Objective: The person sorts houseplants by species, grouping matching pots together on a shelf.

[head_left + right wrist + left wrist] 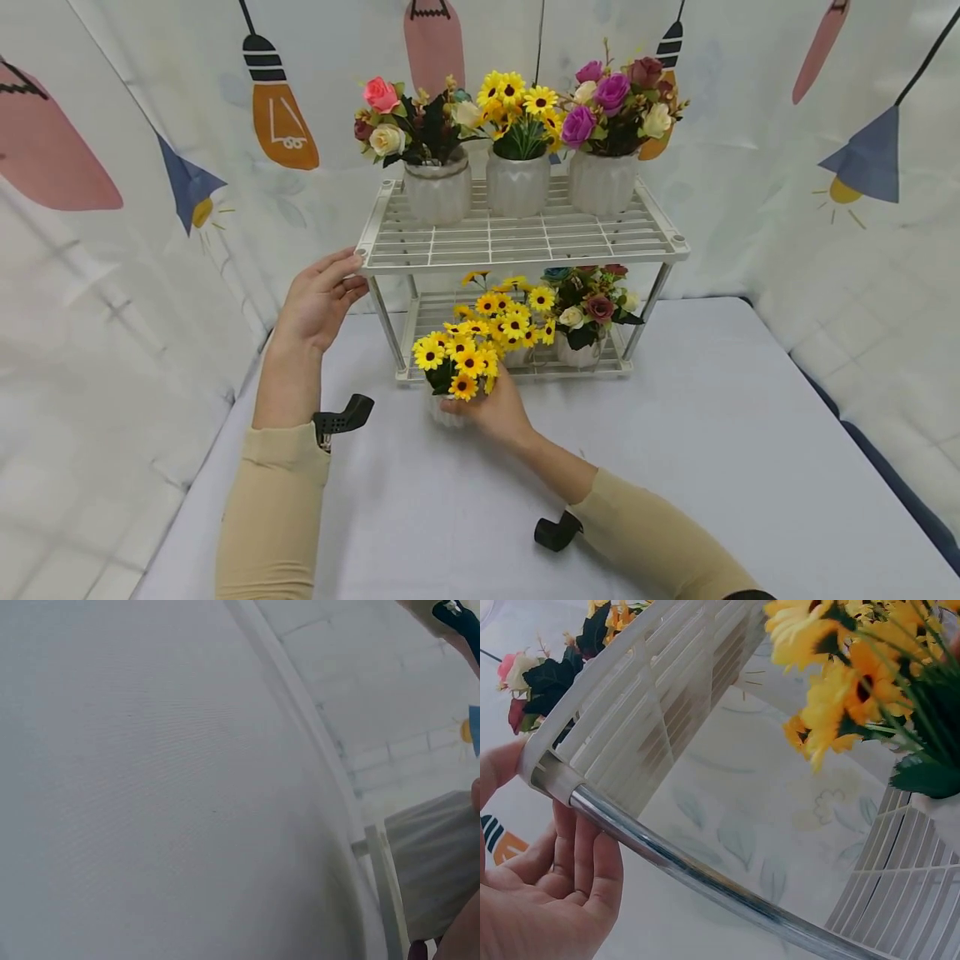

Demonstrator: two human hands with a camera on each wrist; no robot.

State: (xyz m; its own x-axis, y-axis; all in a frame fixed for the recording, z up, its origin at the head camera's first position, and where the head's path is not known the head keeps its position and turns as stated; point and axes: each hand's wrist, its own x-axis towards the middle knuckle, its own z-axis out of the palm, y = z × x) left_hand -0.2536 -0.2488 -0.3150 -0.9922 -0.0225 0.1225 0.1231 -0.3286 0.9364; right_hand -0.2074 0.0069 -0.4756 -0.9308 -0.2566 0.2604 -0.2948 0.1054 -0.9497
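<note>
My left hand (318, 304) grips the front left corner of a white two-tier wire shelf (525, 254). In the left wrist view, fingers (574, 855) curl under the corner beside a metal post (705, 877). With my right hand (498, 408) I hold a white ribbed pot (447, 410) of yellow daisy-like flowers (459, 358), upright at the front left of the lower tier. Part of that pot (435, 862) shows at the right wrist view's edge. Behind it on the lower tier stand another pot of yellow flowers (513, 312) and a pot of mixed roses (596, 304).
Three pots stand on the upper tier: pink and cream roses (438, 192), yellow flowers (517, 183), and purple roses (602, 183). A white cloth covers the table (712, 433). Behind the shelf hangs a curtain (750, 150) printed with lamps.
</note>
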